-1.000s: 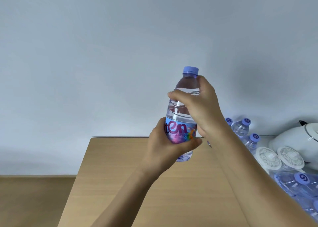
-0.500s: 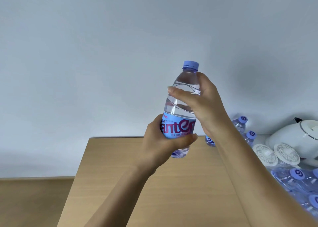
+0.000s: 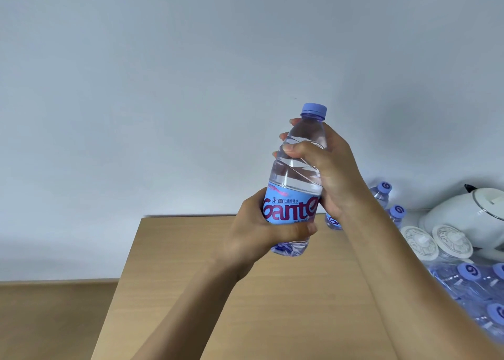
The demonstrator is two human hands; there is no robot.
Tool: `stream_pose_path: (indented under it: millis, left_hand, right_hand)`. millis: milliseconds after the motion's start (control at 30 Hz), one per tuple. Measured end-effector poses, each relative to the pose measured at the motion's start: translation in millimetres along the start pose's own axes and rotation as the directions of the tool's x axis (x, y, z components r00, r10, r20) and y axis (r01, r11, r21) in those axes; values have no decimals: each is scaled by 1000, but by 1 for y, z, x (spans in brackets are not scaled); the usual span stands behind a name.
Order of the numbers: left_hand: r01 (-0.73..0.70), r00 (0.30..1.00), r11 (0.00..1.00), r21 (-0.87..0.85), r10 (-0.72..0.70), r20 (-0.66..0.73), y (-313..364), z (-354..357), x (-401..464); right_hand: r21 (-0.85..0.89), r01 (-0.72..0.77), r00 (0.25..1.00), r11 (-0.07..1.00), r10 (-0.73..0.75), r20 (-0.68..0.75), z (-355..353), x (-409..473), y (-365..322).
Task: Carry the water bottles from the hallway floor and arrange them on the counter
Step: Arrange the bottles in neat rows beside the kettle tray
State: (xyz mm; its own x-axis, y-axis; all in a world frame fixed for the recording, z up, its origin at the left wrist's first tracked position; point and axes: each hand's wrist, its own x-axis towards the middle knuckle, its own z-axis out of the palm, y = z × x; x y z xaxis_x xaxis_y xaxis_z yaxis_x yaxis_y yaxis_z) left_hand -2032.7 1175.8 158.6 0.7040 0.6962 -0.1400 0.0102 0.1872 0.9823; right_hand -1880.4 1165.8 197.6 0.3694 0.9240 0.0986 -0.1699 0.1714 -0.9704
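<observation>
held bottle (image 3: 296, 179): clear, lilac cap, blue label, near upright, above surface (image 3: 272, 305) | other bottles (image 3: 469, 280): grouped at right

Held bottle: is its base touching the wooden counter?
Apart. The head view shows the held bottle gripped by both hands, its base raised clear above the wooden counter.

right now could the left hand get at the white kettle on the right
Probably not: the left hand grips the water bottle, and the right arm crosses between it and the kettle. It would have to let go first.
</observation>
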Motion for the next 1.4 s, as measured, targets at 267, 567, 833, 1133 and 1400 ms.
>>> stream_pose_path:
  millis: [267, 567, 833, 1133, 1400]
  left_hand:
    - [-41, 999, 999, 4, 41, 13, -4, -3, 3]
    - [-41, 998, 999, -15, 41, -40, -23, 17, 15]
    - [-6, 997, 1000, 21, 4, 78, -35, 44, 27]
    - [52, 984, 995, 83, -66, 168, -62, 76, 42]
    - [88, 981, 984, 157, -113, 158, -101, 102, 55]
  right_hand:
    - [32, -15, 999, 999, 14, 36, -7, 2, -1]
    - [-63, -138, 989, 988, 141, 43, -33, -4, -1]
    - [-60, -108, 988, 992, 101, -113, -67, -22, 3]
    - [-127, -135, 983, 983, 117, -139, -120, -34, 19]
    - [-194, -170, 980, 966, 146, -131, -160, -46, 48]
